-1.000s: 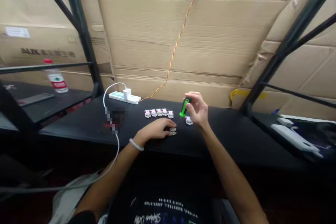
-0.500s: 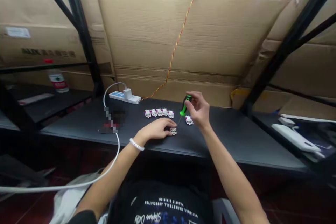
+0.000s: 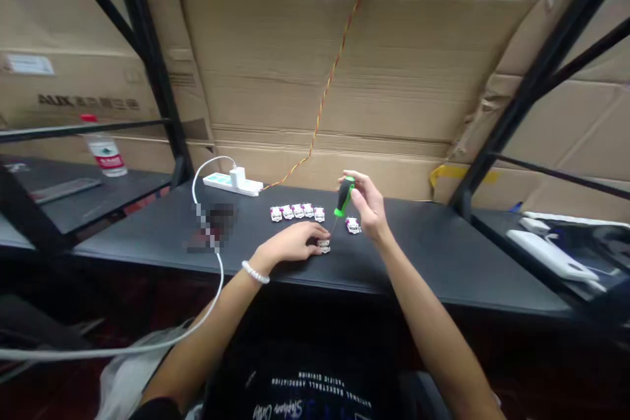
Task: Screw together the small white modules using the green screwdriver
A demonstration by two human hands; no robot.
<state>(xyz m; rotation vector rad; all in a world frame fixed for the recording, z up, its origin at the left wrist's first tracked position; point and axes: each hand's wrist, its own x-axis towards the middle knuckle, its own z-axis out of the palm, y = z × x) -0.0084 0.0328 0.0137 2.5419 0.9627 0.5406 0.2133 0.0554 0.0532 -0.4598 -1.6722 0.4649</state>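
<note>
My right hand (image 3: pixel 367 207) is closed round the top of a green and black screwdriver (image 3: pixel 342 199), held nearly upright with its tip down on a small white and pink part (image 3: pixel 323 246). My left hand (image 3: pixel 294 241) pinches that part against the black table (image 3: pixel 423 256). A row of several like parts (image 3: pixel 297 212) lies just behind my left hand. One more such part (image 3: pixel 353 226) sits right of the screwdriver, below my right hand.
A white power strip (image 3: pixel 232 182) with a white cable lies at the back left, beside a blurred patch (image 3: pixel 212 228). A bottle (image 3: pixel 103 147) stands on the left shelf. Cardboard (image 3: pixel 344 72) walls the back. White devices (image 3: pixel 551 254) lie at the right.
My right hand's fingers have shifted round the screwdriver's handle, which has moved slightly. My left hand keeps its hold on the part. The view has shifted a little.
</note>
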